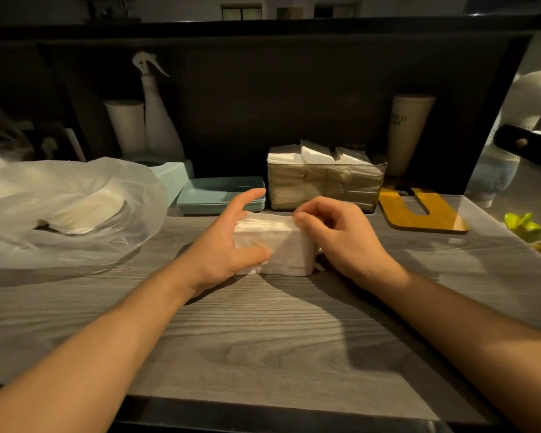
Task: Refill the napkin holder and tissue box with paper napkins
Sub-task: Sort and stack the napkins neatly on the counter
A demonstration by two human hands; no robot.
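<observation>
A white stack of paper napkins (289, 250) lies on the grey wooden counter (263, 339). My left hand (228, 242) holds its left end, thumb curled across the front and fingers behind. My right hand (338, 235) grips the right end, fingertips curled onto the top edge. Behind stands a clear napkin holder (325, 185) packed with napkins. A light blue tissue box (172, 176) sits at the back left, its blue lid (219, 195) lying flat beside it.
A clear plastic bag with more napkins (66, 207) covers the left of the counter. A spray bottle (160, 120) and two white cups (127, 126) (409, 132) stand at the dark back wall. A yellow flat piece (419, 214) lies right.
</observation>
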